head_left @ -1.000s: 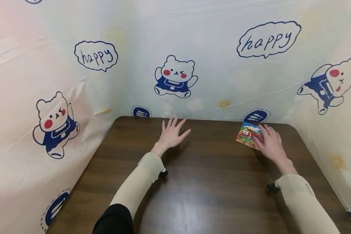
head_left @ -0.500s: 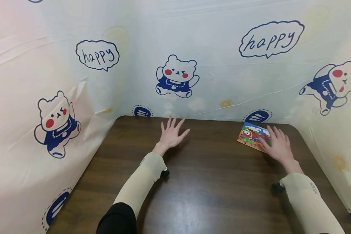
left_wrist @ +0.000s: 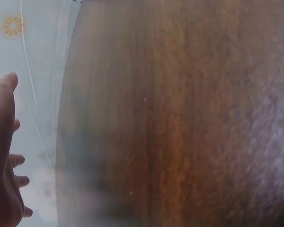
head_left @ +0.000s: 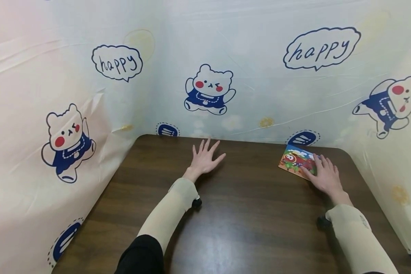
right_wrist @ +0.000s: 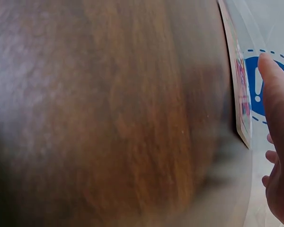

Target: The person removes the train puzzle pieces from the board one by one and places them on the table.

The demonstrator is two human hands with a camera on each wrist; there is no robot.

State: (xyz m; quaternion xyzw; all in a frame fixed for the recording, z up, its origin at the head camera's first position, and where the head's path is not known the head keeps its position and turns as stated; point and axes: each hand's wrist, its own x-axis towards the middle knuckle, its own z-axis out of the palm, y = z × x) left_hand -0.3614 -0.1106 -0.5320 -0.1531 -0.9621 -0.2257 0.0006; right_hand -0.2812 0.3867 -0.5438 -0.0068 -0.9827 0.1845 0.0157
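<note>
A thin, flat picture board (head_left: 296,158) lies near the table's back right corner, printed with a red cartoon figure, green shapes and a blue sky. My right hand (head_left: 325,176) is over its right end, fingers extended and partly covering it. In the right wrist view the board (right_wrist: 241,90) shows its pale edge beside the hand (right_wrist: 279,127); whether they touch, I cannot tell. To the left, my left hand (head_left: 204,160) is spread near the back edge, holding nothing. Only its side and fingertips appear as the left hand (left_wrist: 2,156) in the left wrist view.
The dark brown wooden table (head_left: 239,213) has rounded back corners. A pale curtain (head_left: 253,45) printed with bears and "happy" bubbles surrounds it at the back and sides. Dark bands (head_left: 196,203) show at both cuffs.
My right hand has slid rightward across the picture board, uncovering more of its picture. The left hand stays in place, and the head view has shifted slightly.
</note>
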